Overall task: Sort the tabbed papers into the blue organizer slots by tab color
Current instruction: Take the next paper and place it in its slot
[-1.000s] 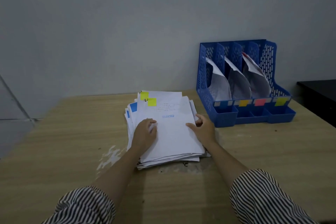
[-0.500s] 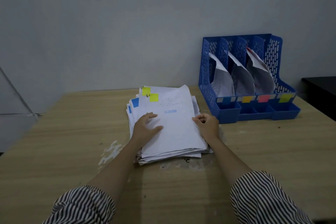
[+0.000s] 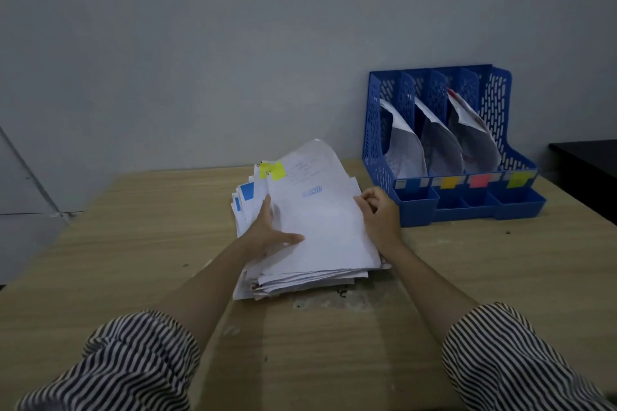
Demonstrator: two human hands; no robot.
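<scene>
Right hand (image 3: 379, 215) pinches the top sheet (image 3: 320, 220) at its right edge, lifting it. Left hand (image 3: 267, 233) lies spread on the stack (image 3: 300, 280).

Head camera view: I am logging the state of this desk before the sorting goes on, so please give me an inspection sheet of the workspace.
Surface: wooden table, scuffed pale patches near the stack.
Job's things: paper stack, top sheet with yellow-green tab, its far end lifted; blue tabs lower in the stack. Blue organizer at the wall, four slots labelled blue, yellow, pink, yellow-green; three hold papers, the rightmost none seen.
Clutter: nothing seen.
Hands: left hand flat at the top sheet's left edge; right hand pinches its right edge.
Cables: nothing seen.
Surroundings: grey wall; dark furniture at right.
</scene>
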